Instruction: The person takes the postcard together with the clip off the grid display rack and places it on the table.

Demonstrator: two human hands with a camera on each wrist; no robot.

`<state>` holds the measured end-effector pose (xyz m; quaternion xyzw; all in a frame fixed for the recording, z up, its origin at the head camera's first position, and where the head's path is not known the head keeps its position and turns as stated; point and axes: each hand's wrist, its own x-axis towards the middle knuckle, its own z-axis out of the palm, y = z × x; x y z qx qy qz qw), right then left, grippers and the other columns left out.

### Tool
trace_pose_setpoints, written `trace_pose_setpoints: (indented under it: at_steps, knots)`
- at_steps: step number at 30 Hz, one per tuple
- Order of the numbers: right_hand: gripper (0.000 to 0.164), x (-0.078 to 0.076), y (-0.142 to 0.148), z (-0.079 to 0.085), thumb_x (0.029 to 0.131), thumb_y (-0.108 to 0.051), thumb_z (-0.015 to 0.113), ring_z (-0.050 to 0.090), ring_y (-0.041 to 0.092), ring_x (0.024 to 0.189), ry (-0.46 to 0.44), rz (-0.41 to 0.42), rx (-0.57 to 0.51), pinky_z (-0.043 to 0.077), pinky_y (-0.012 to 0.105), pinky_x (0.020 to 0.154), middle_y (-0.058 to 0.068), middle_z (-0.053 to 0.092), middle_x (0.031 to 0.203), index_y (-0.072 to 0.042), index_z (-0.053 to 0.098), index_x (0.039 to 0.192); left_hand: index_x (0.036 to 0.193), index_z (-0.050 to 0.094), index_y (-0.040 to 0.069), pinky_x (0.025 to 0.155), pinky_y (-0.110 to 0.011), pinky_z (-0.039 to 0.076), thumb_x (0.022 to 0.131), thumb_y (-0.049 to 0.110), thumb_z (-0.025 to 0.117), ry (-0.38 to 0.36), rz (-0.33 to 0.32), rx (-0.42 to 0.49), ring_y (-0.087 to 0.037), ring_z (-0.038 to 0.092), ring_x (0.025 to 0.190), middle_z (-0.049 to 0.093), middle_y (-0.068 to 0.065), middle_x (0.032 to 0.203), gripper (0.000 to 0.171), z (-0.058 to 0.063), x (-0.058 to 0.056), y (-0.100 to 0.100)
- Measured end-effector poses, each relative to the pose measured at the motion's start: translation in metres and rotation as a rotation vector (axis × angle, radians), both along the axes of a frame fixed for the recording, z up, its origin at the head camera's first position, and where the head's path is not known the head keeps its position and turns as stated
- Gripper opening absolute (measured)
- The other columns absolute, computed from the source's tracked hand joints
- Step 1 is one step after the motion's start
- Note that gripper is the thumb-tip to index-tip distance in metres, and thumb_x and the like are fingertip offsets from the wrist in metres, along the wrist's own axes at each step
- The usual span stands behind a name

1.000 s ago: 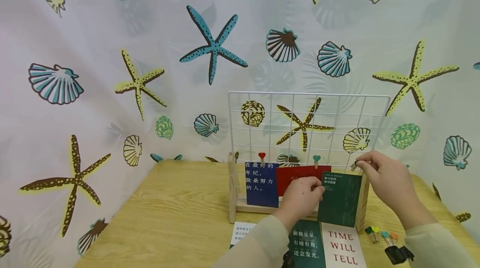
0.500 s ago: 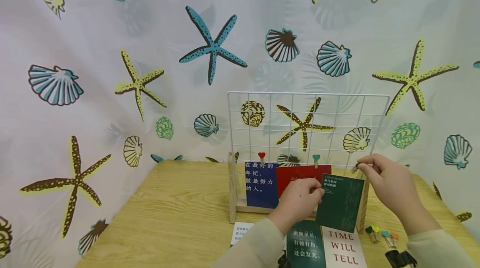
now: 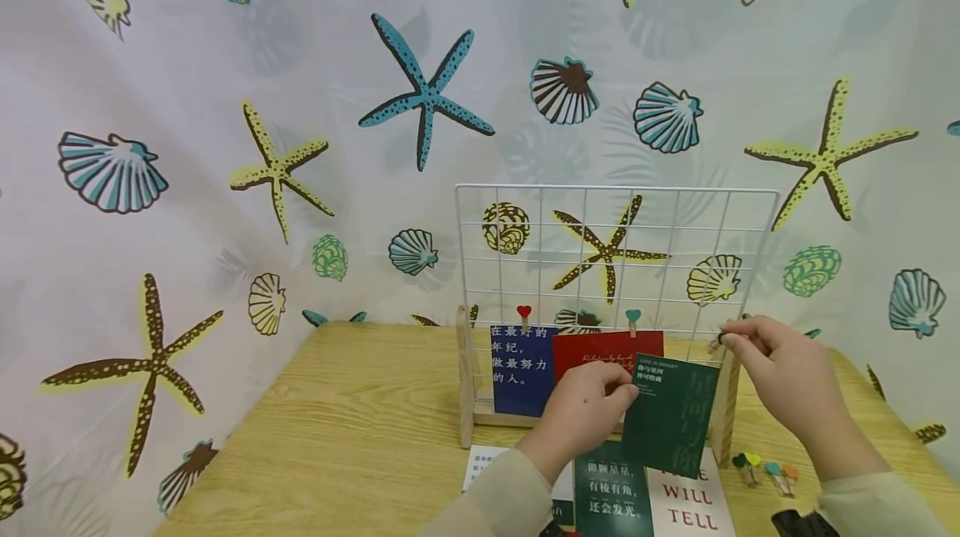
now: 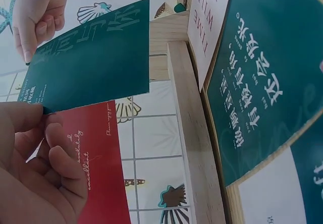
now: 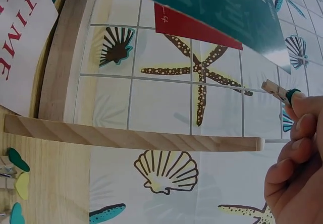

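Observation:
My left hand pinches a dark green card by its left edge, holding it tilted in front of the white wire grid. To the right of the card, my right hand pinches a small wooden clothespin with a dark green top between thumb and forefinger; the clothespin is apart from the card. On the grid hang a blue card under a red heart clothespin and a red card under a teal heart clothespin. My left hand partly covers the red card.
The grid stands in a wooden base. Before it lie a white card with red letters, another green card and a white card. Several heart clothespins lie on the table at right. A patterned curtain hangs behind.
The green card has moved down and left with my left hand and tilted more, exposing more of the grid's right post. My right hand has shifted slightly right and down with the clothespin.

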<state>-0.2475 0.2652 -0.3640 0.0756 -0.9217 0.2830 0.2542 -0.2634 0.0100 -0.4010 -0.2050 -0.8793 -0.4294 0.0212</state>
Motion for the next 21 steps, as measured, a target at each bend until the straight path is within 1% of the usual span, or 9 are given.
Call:
trace_pose_setpoints:
  at_steps: [5,11,15,21]
  knots:
    - [0.033,0.003,0.0,-0.004,0.105,-0.036,0.056,0.031,0.014,0.044,-0.004,-0.001,-0.015,0.03,0.031,0.042,-0.002,0.048,0.06,-0.009,0.07,0.12,0.105,0.076,0.023,0.073,-0.027,0.05,0.1,0.027,0.066,-0.016,-0.005,0.04,-0.007,0.056,0.079,0.067,0.015,0.096,0.012,-0.003,0.001,-0.007]
    - [0.032,0.009,0.005,-0.009,0.105,-0.034,0.056,0.031,0.014,0.043,-0.007,0.01,-0.044,0.029,0.032,0.041,0.0,0.042,0.06,-0.008,0.07,0.119,0.104,0.075,0.023,0.07,-0.028,0.049,0.1,0.026,0.066,-0.062,-0.007,0.05,-0.008,0.056,0.079,0.067,0.014,0.091,0.011,-0.002,0.003,-0.014]
    - [0.032,0.011,0.009,-0.014,0.105,-0.034,0.057,0.03,0.014,0.043,-0.005,0.003,-0.047,0.029,0.032,0.041,0.0,0.041,0.061,-0.008,0.071,0.117,0.102,0.074,0.023,0.068,-0.028,0.049,0.1,0.025,0.065,-0.081,-0.017,0.063,-0.01,0.056,0.077,0.064,0.013,0.086,0.009,0.0,0.005,-0.018]
    - [0.034,0.014,0.011,-0.018,0.105,-0.037,0.056,0.032,0.016,0.042,-0.028,-0.003,-0.042,0.03,0.032,0.041,0.001,0.043,0.061,-0.009,0.071,0.116,0.1,0.073,0.021,0.066,-0.029,0.048,0.101,0.024,0.064,-0.08,-0.035,0.073,-0.011,0.055,0.073,0.063,0.008,0.079,0.009,0.002,0.007,-0.024]
